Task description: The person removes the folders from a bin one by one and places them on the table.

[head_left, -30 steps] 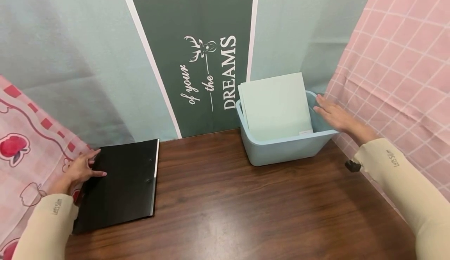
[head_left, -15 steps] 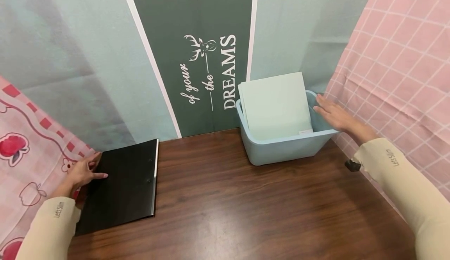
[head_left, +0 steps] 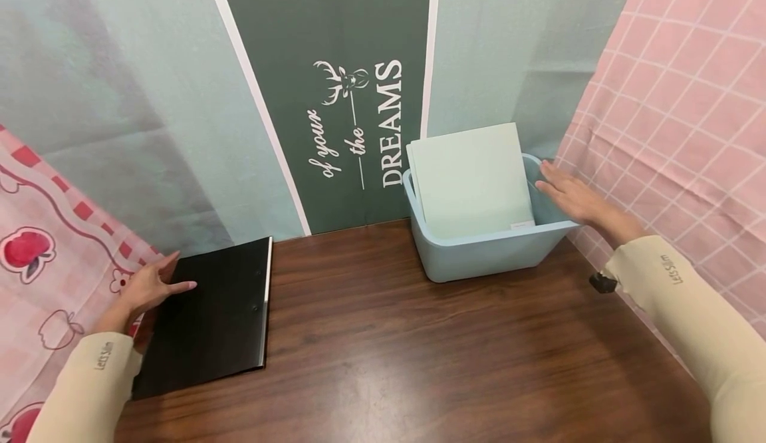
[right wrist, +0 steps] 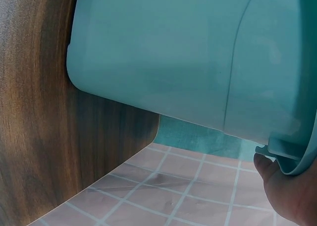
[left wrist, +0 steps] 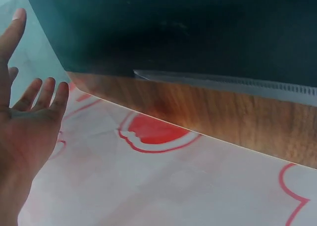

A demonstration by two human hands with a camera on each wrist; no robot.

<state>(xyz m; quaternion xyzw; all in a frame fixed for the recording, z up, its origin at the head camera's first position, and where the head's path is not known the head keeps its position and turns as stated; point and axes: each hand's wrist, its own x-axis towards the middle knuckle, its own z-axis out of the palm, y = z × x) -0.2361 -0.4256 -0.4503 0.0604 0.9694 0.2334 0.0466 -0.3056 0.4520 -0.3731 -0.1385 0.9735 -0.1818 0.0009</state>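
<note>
A black folder [head_left: 209, 316] with a light strip along its right edge lies on the table at the left. My left hand [head_left: 146, 288] is at its left edge, thumb stretched over the cover. In the left wrist view the left hand [left wrist: 32, 122] has its fingers spread beside the folder [left wrist: 198, 32], gripping nothing. At the right stands a light blue bin [head_left: 487, 258] with pale green folders [head_left: 473, 180] leaning inside. My right hand [head_left: 568, 193] rests on the bin's right rim; in the right wrist view the hand [right wrist: 292, 191] touches the rim of the bin [right wrist: 158, 57].
Around the brown wooden table [head_left: 365, 336] hang a grey-green printed cloth [head_left: 359, 30] behind, a pink checked cloth [head_left: 688, 130] on the right and an apple-patterned cloth [head_left: 54, 263] on the left.
My left hand has shifted slightly right and up along the black folder, whose left part has moved a little to the right. The right hand and bin stay in place.
</note>
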